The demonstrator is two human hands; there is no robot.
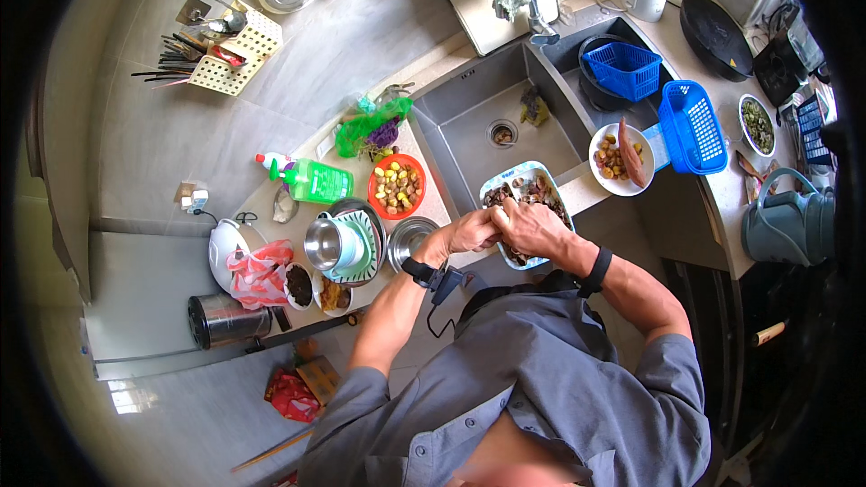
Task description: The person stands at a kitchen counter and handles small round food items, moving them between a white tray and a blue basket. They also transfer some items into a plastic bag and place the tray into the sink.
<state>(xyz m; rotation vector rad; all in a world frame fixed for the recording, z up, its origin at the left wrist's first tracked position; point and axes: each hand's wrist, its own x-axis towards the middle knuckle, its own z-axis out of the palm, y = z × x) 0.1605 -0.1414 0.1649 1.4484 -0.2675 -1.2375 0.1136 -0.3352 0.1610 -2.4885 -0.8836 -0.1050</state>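
My left hand [475, 230] and my right hand [538, 226] meet fingertip to fingertip above a blue-rimmed tray [567, 213]. Their fingers are curled in, and anything pinched between them is hidden. Brown shell pieces [547, 197], apparently chestnut shells, lie in the tray under both hands. The tray straddles the front edge of the sink. To the left, an orange bowl [422, 195] holds yellow and brown peeled nuts [398, 184], which look like chestnuts. On the right, a white plate [598, 174] carries more brown nuts [612, 157] and a long sweet potato [630, 152].
Behind the tray is a double sink [467, 122] with a faucet [539, 24]. Blue baskets [693, 127] sit to the right. Stacked metal bowls [409, 243] and a green soap bottle [319, 180] crowd the left counter. A blue-grey jug [778, 226] stands far right.
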